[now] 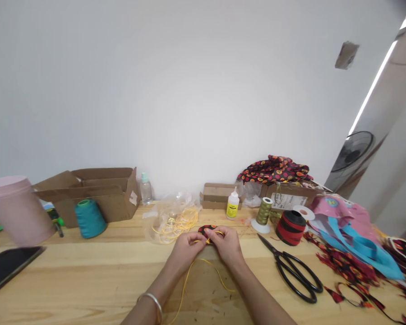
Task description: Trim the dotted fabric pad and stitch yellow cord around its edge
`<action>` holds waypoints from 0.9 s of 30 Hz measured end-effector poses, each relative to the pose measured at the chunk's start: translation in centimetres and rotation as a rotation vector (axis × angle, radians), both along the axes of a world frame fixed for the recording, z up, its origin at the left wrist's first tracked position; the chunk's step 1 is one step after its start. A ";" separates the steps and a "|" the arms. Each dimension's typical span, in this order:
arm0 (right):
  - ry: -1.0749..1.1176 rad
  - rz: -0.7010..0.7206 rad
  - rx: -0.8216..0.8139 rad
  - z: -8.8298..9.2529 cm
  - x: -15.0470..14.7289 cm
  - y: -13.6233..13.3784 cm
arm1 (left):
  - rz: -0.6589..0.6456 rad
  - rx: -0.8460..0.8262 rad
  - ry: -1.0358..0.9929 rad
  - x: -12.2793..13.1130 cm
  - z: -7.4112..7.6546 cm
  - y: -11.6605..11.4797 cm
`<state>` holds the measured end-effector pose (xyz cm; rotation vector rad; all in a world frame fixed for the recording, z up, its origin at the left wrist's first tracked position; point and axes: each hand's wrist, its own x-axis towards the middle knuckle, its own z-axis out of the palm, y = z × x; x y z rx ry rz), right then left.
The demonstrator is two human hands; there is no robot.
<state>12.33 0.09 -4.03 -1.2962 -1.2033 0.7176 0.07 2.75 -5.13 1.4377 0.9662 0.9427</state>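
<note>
A small dark fabric piece with a red and orange print (208, 228) is between my hands, just above the table. My right hand (228, 246) is closed, pinching this piece with thumb and fingers. Thin yellow cord (186, 289) runs across the fabric and hangs in a loose loop toward the table's front edge. My left hand (186, 248) is closed, its thumb and fingertips pinching the cord beside the fabric. The fingers partly cover the fabric, and the cord's exact path there is hard to make out.
Right of my hands lie black-handled scissors (292, 271), thread spools (264, 211) and fabric scraps (350, 262). Behind stand a glue bottle (232, 205) and a bag of yellow cord (176, 221). Leftward are a teal thread cone (89, 219), a cardboard box (118, 203) and a phone (11, 266).
</note>
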 end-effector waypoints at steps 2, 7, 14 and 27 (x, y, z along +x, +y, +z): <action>-0.126 -0.015 0.022 -0.1 0.1 -0.1 | -0.013 -0.010 0.050 -0.1 -0.1 0.2; -0.310 -0.029 0.036 -0.5 0.3 -0.1 | -0.073 -0.067 0.110 -0.4 0.4 0.1; -0.326 -0.042 0.039 -0.6 0.1 0.0 | -0.183 -0.138 0.049 -0.6 0.9 -0.2; 0.346 0.078 -0.119 0.8 1.6 -0.1 | -0.018 0.008 0.007 -0.2 -0.3 0.1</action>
